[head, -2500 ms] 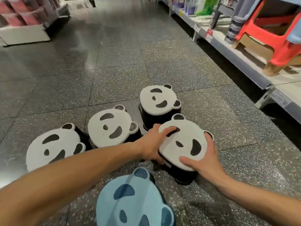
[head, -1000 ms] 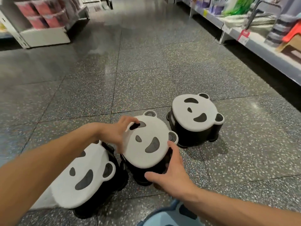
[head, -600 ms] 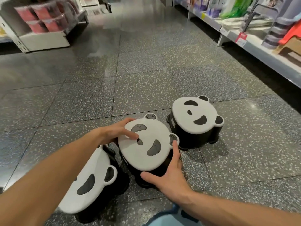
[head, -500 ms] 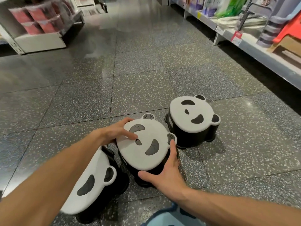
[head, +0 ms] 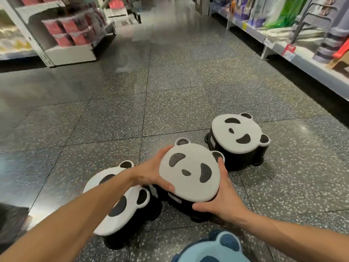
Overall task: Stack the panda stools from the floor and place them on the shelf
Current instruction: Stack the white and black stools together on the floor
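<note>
Three black stools with white panda-face tops stand on the speckled grey floor. Both hands grip the middle panda stool [head: 189, 172]: my left hand [head: 153, 173] holds its left rim and my right hand [head: 221, 195] holds its right and near rim. It appears to sit on top of another black stool, whose ear shows behind it. A second panda stool [head: 117, 201] stands at the lower left, partly under my left forearm. A third panda stool [head: 237, 136] stands to the right, untouched. A blue panda stool [head: 213, 248] shows at the bottom edge.
A low grey shelf [head: 309, 69] with price tags runs along the right side, carrying bags and stacked plastic stools. A white display unit [head: 69, 53] with red tubs stands at the far left. The aisle floor stretches ahead between them.
The held stool went from the right of the group onto the middle stool. In the last half second my left hand slid from the top to the left rim and the view shifted.
</note>
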Demonstrator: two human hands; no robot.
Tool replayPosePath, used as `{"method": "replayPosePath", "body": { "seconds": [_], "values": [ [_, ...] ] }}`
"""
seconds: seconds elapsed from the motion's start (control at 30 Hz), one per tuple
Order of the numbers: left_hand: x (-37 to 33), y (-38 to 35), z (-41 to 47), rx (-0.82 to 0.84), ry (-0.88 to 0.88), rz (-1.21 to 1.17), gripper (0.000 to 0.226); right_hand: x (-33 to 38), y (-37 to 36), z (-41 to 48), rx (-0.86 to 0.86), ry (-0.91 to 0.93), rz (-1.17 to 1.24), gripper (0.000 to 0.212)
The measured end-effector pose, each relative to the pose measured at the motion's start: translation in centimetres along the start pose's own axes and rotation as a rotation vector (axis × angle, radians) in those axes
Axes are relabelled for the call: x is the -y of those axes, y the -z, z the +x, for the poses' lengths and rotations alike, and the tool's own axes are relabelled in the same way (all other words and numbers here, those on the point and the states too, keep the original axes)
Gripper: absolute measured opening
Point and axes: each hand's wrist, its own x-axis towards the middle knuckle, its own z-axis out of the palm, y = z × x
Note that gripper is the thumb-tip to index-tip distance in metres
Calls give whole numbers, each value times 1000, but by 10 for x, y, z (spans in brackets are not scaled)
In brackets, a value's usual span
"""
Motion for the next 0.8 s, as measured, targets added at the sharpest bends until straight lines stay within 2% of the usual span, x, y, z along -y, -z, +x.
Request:
{"method": "replayPosePath", "body": {
  "seconds": [0.17,0.3,0.6,0.8],
  "values": [
    [6,-5,-7,53,-47,69,144,-17,8,1,45,45,-33,164],
    [8,-4,-4,26,-36,98,149,-20,7,5,20,47,0,162],
    [6,1,-3,-40,-63,63,147,-13,10,9,-85,141,123,155],
    [-44,30,-28,-103,-116,127,144,30,20,10,-136,247,162,154]
  ]
}}
